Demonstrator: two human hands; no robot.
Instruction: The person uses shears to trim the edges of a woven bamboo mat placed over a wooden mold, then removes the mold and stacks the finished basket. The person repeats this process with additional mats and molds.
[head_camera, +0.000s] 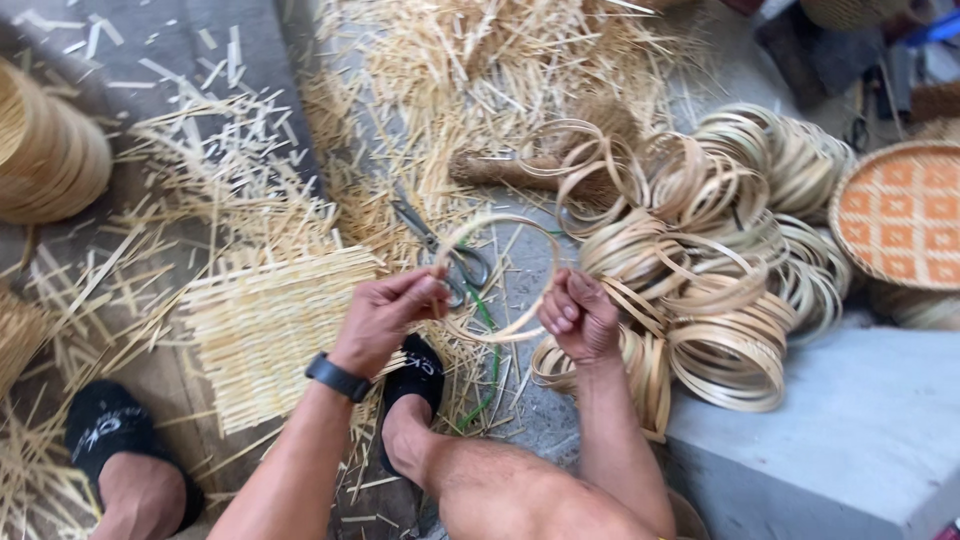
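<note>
both forearms reach forward over the knees, wrists slightly bent. left hand, black watch on its wrist, pinches the left edge of a thin bamboo hoop with fingers curled in. right hand is fisted around the hoop's right edge, knuckles up. hoop held upright-ish above the floor, over scissors. woven bamboo mat just left, pile of hoops right.
</note>
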